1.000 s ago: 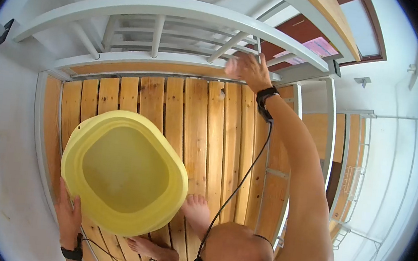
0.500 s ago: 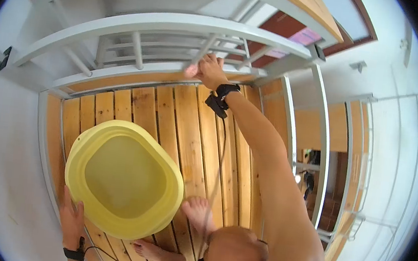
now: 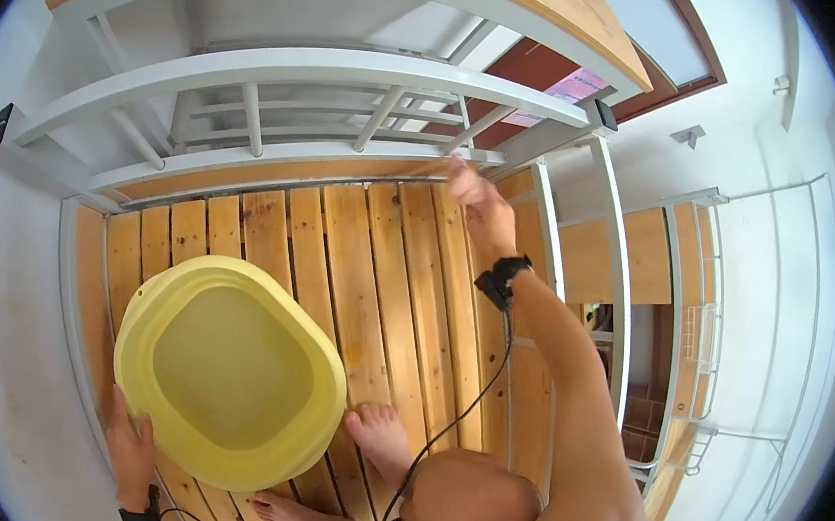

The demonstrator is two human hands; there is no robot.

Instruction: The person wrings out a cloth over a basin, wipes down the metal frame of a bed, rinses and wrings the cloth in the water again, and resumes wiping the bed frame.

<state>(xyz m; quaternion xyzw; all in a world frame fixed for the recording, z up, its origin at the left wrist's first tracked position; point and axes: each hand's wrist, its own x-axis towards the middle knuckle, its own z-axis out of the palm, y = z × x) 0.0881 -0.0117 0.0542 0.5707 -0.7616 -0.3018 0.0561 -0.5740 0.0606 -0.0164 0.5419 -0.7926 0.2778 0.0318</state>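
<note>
A yellow plastic basin [image 3: 326, 377] with cloudy water inside stands on wooden bed slats [image 3: 343, 253]. My left hand [image 3: 131, 449] rests at the basin's lower left side, fingers stretched and apart, touching its outer wall. My right hand [image 3: 485, 207] is at the right end of the bed's lower grey rail [image 3: 327, 151]. Its fingertips are blurred, and I cannot make out anything in them. Both wrists wear black straps, with a cable running from the right one.
My bare feet [image 3: 382, 438] and knee [image 3: 475, 502] are close to the basin. Grey guard rails [image 3: 306, 61] enclose the far side, and a wooden desktop [image 3: 562, 13] lies beyond. At right stand a metal post [image 3: 617, 280] and another bunk frame [image 3: 679, 316].
My right hand has moved right along the lower rail toward the corner. My left hand stays at the basin. The whole view has shifted slightly.
</note>
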